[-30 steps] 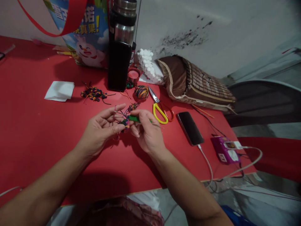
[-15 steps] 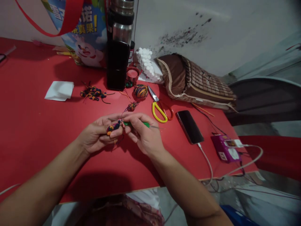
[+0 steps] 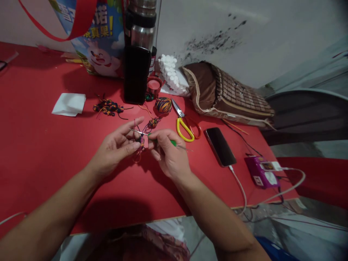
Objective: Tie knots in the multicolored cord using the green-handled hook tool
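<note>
Head view: my right hand [image 3: 172, 154] is gripping the green-handled crochet hook [image 3: 173, 143], its long axis running crosswise, tip pointing over my left hand [image 3: 115, 148], whose thumb and fingers are pinching the multicoloured crocheted piece [image 3: 141, 141] just below the shaft.

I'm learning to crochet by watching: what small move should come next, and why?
Probably catch the strand with the green-handled hook and draw it back: the left hand pinches the yarn piece, the strand wraps a raised finger, and the right hand holds the hook with its tip past the piece. Any loop on it is too small to see.
</note>
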Motion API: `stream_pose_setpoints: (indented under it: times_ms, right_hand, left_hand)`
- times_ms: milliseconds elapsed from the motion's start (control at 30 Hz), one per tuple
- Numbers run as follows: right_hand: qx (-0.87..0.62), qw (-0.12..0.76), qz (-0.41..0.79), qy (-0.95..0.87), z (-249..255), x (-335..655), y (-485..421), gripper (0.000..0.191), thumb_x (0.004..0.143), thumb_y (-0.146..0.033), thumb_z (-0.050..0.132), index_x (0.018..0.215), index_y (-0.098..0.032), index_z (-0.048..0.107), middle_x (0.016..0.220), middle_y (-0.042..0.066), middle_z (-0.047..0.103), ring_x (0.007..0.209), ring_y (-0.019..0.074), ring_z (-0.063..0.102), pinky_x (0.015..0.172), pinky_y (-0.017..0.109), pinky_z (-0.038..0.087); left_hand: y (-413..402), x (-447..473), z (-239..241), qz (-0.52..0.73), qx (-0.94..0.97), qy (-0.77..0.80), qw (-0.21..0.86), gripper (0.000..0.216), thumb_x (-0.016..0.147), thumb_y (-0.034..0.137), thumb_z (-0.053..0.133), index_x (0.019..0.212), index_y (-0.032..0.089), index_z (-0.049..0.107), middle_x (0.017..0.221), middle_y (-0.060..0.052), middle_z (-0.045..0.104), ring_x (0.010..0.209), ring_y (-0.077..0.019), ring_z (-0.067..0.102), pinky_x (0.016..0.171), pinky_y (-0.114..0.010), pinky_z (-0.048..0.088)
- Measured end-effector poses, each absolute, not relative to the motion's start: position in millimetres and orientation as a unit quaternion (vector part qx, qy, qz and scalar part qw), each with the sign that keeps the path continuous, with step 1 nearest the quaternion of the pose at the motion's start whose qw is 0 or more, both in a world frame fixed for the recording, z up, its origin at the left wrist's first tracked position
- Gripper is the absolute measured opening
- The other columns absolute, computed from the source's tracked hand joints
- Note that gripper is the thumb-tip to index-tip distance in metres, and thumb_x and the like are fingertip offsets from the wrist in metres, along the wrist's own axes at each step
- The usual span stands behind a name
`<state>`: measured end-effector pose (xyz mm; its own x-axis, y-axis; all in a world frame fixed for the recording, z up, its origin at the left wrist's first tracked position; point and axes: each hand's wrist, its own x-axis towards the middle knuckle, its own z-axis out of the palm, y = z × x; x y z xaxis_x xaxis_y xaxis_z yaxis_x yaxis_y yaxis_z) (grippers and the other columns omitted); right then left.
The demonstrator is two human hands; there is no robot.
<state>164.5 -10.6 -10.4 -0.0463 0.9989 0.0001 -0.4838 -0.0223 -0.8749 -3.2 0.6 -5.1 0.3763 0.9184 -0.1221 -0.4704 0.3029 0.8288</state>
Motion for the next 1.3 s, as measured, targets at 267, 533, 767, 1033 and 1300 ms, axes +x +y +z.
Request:
stream_pose_setpoints:
  times_ms: [267,533,767,1033,1300]
  right_hand:
    - [-0.352,0.571,0.636,-0.382,-22.4,166.4,-8.1,0.029,0.083,-0.045,0.088,0.106,-0.028,0.083,0.073,-0.003,0.071,0.062,0.0102,0.058,0.049,0.020,0.043]
    - [-0.350,0.575,0.530,-0.516,-34.2,169.5,-5.7,0.020,0.088,-0.036,0.088,0.108,-0.035,0.086,0.109,0.000,0.080,0.106,0.0182,0.074,0.099,0.035,0.060]
    - [-0.365,0.585,0.480,-0.542,-23.1,165.9,-11.9,0.006,0.090,-0.026,0.083,0.093,-0.031,0.084,0.096,0.001,0.078,0.094,0.0177,0.073,0.090,0.036,0.061]
    - [-0.356,0.620,0.620,-0.324,-24.4,155.6,-9.3,0.016,0.081,-0.028,0.088,0.092,-0.026,0.076,0.077,-0.005,0.069,0.067,0.0098,0.061,0.065,0.024,0.056]
    - [-0.359,0.598,0.601,-0.389,-25.1,155.8,-14.1,0.017,0.086,-0.034,0.087,0.100,-0.028,0.080,0.080,-0.004,0.075,0.069,0.0113,0.067,0.071,0.027,0.059]
  left_hand:
    - [-3.6,1.0,1.0,0.496,0.480,0.382,0.615,0.074,0.077,0.005,0.083,0.148,0.023,0.068,0.089,0.001,0.067,0.069,-0.0075,0.060,0.060,-0.017,0.049]
    - [-5.5,-2.3,5.3,0.467,0.528,0.406,0.581,0.075,0.075,0.002,0.079,0.146,0.023,0.071,0.088,0.003,0.063,0.058,-0.0028,0.039,0.051,-0.015,0.034]
    - [-1.5,-3.8,4.5,0.498,0.438,0.381,0.643,0.064,0.068,-0.003,0.087,0.126,0.023,0.082,0.086,0.004,0.063,0.075,-0.0051,0.062,0.069,-0.013,0.053]
    - [2.2,-0.1,-0.5,0.480,0.261,0.343,0.764,0.065,0.064,0.008,0.097,0.125,0.022,0.080,0.095,0.000,0.072,0.073,-0.0122,0.071,0.063,-0.023,0.064]
    - [0.8,3.4,3.4,0.522,0.316,0.338,0.716,0.063,0.074,0.008,0.092,0.132,0.025,0.075,0.088,0.002,0.074,0.067,-0.0094,0.068,0.063,-0.019,0.058]
